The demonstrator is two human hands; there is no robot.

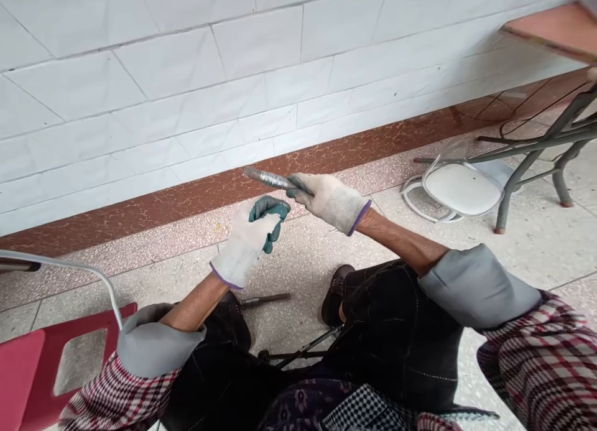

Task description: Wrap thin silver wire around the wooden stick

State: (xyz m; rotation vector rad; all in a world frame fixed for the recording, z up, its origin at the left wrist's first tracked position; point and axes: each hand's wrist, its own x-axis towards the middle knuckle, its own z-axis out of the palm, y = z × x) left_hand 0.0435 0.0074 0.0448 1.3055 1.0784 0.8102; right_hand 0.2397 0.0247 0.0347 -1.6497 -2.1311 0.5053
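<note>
Both my hands wear white knit gloves with green-coated fingers. My right hand (329, 199) is closed around one end of a short grey metal rod (268, 178) with a ribbed, threaded-looking surface, held level in front of the tiled wall. My left hand (249, 238) sits just below the rod with its fingers curled into a pinch. What that pinch holds is hidden. A second dark metal rod (263, 300) lies on the floor between my knees.
A white round stool seat (461, 188) lies tipped over at the right beside grey metal table legs (536, 154). A red plastic chair (32, 362) with a metal tube frame stands at lower left. The speckled floor meets a white tiled wall with a brown skirting.
</note>
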